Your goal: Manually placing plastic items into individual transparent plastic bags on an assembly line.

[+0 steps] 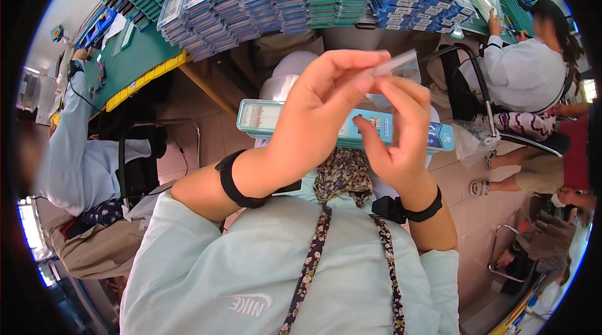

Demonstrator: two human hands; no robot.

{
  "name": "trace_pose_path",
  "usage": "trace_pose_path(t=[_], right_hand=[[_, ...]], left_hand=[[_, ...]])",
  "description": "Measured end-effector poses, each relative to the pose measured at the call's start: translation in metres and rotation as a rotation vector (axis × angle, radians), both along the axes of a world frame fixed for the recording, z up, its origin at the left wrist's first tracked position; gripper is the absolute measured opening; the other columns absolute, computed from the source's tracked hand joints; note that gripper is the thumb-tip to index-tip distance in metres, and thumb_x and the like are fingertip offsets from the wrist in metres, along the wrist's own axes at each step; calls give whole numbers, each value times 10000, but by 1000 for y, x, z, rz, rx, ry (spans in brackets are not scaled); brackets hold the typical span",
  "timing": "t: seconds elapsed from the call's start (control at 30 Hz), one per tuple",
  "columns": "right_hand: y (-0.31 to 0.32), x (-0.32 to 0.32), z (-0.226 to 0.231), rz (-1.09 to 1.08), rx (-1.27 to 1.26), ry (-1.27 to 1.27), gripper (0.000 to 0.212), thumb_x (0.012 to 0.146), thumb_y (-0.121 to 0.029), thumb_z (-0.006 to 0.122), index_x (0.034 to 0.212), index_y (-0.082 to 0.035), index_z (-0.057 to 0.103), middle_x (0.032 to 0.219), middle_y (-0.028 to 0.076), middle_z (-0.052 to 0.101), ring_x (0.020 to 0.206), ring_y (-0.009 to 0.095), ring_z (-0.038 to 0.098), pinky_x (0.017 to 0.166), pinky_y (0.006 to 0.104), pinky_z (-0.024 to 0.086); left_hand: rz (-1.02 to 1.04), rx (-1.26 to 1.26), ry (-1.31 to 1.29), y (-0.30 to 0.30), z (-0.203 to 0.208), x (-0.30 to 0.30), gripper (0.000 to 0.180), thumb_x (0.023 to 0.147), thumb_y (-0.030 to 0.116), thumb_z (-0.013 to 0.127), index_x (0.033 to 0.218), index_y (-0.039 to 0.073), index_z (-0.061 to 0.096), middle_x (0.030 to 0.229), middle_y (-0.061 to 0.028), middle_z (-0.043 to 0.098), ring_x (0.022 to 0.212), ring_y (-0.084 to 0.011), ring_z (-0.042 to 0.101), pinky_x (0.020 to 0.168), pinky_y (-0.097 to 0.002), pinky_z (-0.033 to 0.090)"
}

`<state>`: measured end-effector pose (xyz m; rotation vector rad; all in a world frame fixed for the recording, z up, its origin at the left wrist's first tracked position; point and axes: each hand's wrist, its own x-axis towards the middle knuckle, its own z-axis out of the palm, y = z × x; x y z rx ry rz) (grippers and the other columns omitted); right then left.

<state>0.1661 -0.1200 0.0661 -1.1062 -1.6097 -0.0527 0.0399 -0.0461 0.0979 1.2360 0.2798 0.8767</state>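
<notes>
Closest to us is a pale green shirt point(207, 260), with a dark flowered strap point(307, 266) hanging down its front and the two forearms reaching up past it, each with a black band point(233, 178) near the wrist. Just beyond, we see the left hand point(320, 103) turned inward, its thumb and fingers pinching a piece of clear plastic film point(407, 66) that sticks out toward the right. To the right of it, the right hand point(404, 128) has its fingers curled near the film and its thumb spread away from them; whether those fingers touch the film, we cannot tell. So the film is up between the two hands, above some flat teal boxes point(260, 115) lying crosswise, partly hidden by the hands. Farther off, we find tall rows of boxes point(251, 21) in blue and green, piled side by side, with more blue boxes point(414, 5) to their right. On the left, a green table point(119, 74) has a yellow strip point(147, 81) along its edge, and a person in light blue point(81, 159) sits near it. On the far right, we see a person in white point(527, 78) seated in a chair.
</notes>
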Motion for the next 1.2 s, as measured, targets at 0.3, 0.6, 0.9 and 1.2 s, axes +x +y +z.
trace_pose_path(t=[0.3,0.6,0.9,1.2], right_hand=[[-14,56,24,-42,-400,13,562,649,-195,792,1132,-62,535,1225,137,524,1103,272,491,940,353,342],[-38,79,48,309,-848,-43,167,756,-156,695,819,-31,605,789,73,594,736,225,570,639,320,438],[-39,84,44,-356,-550,184,96,798,-99,602,851,-20,596,811,118,618,673,242,584,590,320,438],[-75,103,70,131,-923,636,467,858,-118,582,1295,-57,428,736,55,628,537,88,543,483,213,408]], left_hand=[[53,42,-168,14,20,-17,167,948,97,449,1076,11,511,991,-116,607,882,-228,622,814,-358,489],[377,38,-340,64,37,-54,224,923,70,474,1133,-6,488,1039,-136,585,895,-202,610,799,-326,510],[591,45,-373,91,25,-56,279,916,51,480,1184,-27,473,1130,-167,573,1007,-240,594,806,-310,510],[709,107,271,128,-34,-76,386,886,109,555,1242,18,439,1223,-103,511,1109,-197,503,915,-286,389]])
